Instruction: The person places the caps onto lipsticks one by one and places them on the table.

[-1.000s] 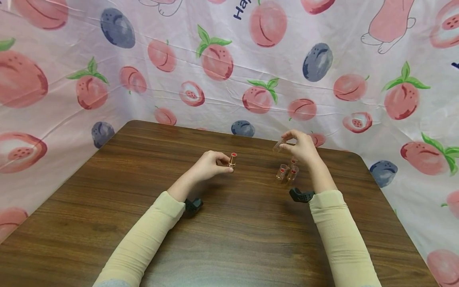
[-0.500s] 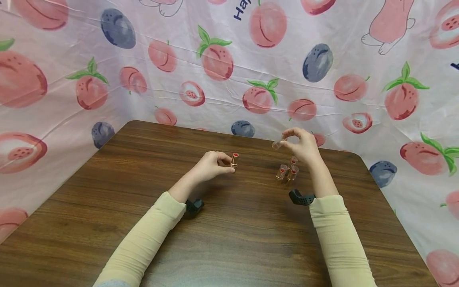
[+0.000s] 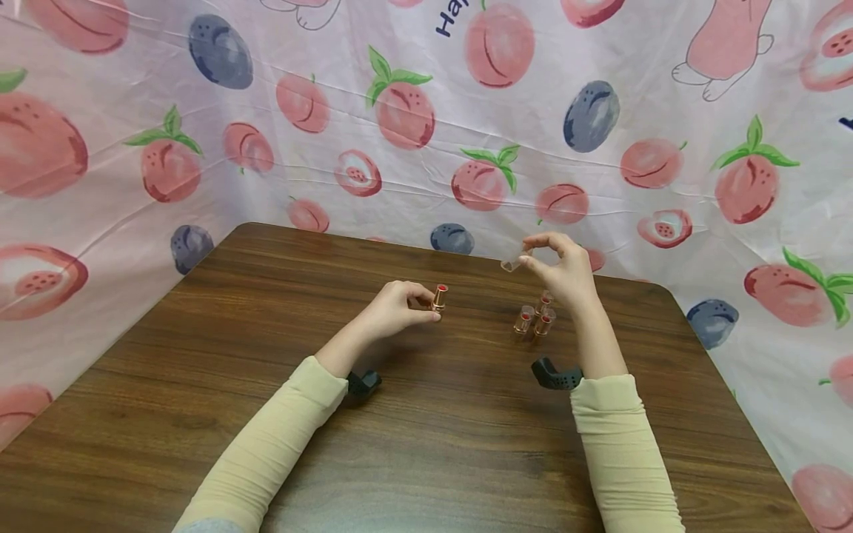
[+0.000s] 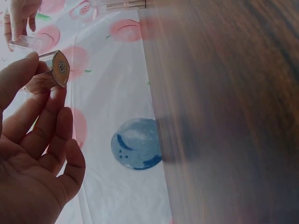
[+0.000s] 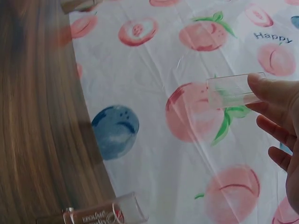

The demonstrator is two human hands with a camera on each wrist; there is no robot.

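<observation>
My left hand (image 3: 393, 311) pinches an uncapped lipstick (image 3: 440, 297) by its base, upright, with the red tip showing. In the left wrist view the flat gold underside of the lipstick (image 4: 60, 68) faces the camera, held between thumb and fingers. My right hand (image 3: 566, 274) pinches a clear cap (image 3: 512, 263) between thumb and index finger, raised above the far side of the table. The right wrist view shows that transparent cap (image 5: 231, 90) tilted sideways, hollow, nothing inside it. Cap and lipstick are apart.
Several capped lipsticks (image 3: 524, 320) stand close together on the wooden table (image 3: 426, 429), below my right hand. A fruit-print cloth (image 3: 400, 178) hangs along the table's far edge. Dark wrist mounts (image 3: 556, 375) stick out under both wrists.
My right hand has lifted the cap a little and turned it to a flatter tilt. My left hand has shifted slightly right with the lipstick. The standing lipsticks stay put.
</observation>
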